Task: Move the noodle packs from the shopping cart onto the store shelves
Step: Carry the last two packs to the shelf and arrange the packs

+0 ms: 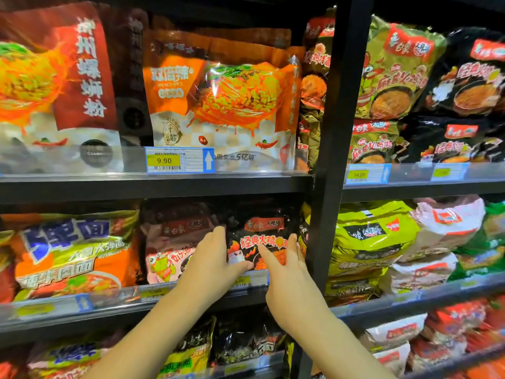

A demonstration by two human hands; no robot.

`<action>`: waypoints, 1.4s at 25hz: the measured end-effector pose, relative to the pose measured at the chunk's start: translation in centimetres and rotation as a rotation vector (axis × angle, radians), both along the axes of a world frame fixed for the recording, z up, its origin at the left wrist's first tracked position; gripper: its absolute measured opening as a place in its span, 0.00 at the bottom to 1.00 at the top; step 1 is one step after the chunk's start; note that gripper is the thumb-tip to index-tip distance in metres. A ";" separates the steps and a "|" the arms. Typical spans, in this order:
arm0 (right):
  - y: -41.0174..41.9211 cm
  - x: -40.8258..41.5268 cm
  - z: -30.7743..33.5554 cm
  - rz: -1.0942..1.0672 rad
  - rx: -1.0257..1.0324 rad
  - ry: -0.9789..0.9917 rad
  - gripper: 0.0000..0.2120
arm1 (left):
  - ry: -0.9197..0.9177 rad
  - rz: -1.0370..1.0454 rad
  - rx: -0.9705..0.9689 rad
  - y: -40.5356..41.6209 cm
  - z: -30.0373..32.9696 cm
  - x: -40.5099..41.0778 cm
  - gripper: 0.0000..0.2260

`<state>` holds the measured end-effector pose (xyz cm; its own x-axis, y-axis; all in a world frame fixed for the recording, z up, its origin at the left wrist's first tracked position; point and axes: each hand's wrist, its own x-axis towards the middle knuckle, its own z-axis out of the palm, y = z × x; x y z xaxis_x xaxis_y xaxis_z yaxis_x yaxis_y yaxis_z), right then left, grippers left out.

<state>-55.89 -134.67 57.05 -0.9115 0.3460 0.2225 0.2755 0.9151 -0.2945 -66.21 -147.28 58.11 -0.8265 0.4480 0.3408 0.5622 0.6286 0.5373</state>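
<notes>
On middle shelf [153,299], both hands' grip grasping black noodle pack [262,236]: left hand [216,258], right hand [284,272]; pack's lower edge hidden.

Bright, glare on packaging, edges blurred and bowed.
</notes>
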 end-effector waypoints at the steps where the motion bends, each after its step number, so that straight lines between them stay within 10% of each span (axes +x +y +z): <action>1: -0.1 0.2 -0.1 0.004 -0.001 -0.027 0.39 | -0.013 -0.018 0.006 -0.3 -0.2 -0.1 0.33; 11: -1.8 1.1 1.8 0.040 0.122 0.071 0.37 | 0.103 -0.088 0.096 -5.4 1.1 0.8 0.39; 24: -9.4 -1.7 1.9 0.308 0.137 0.001 0.44 | 0.162 0.242 -0.410 -22.2 -0.1 6.7 0.45; 35: -24.7 3.3 2.3 0.183 0.123 -0.101 0.48 | 0.109 0.316 -0.472 -42.3 -0.5 9.8 0.46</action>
